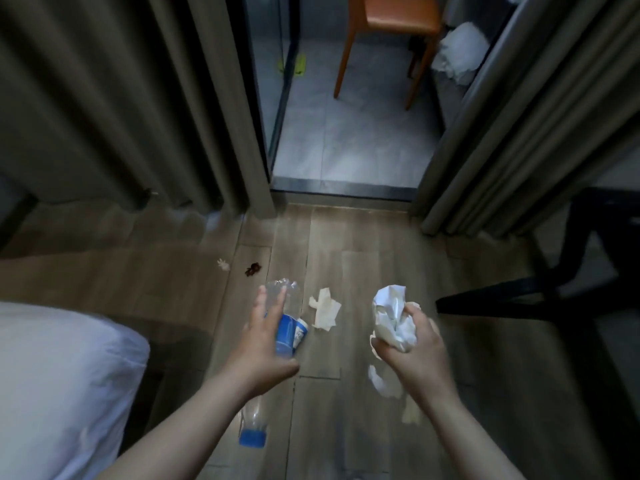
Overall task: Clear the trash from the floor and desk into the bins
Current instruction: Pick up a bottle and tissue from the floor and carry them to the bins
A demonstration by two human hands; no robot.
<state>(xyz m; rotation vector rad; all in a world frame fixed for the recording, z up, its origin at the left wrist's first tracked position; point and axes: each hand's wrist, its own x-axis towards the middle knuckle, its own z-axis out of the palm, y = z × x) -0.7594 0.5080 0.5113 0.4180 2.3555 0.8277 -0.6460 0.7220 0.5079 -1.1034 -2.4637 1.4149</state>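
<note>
- You stand over a wood floor [363,237].
- Near you on it lie a blue-capped bottle [254,427], a blue-labelled bottle [289,336] and a tissue [325,308].
- Farther off, you see a white scrap [223,264] beside a brown scrap [252,269].

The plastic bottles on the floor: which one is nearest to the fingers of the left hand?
The crushed bottle with the blue label, just by the open left hand. The other bottle lies nearer the person, beside the forearm.

A bedroom, perhaps in a hotel or flat. A sliding glass door [264,98] stands ahead, with full-length grey curtains [104,98] on either side of it. Beyond it lies a tiled balcony [346,143] with an orange chair [398,15]. Before it, to the left, a white-sheeted bed [52,375] sits on the wood-plank floor [363,237].
</note>
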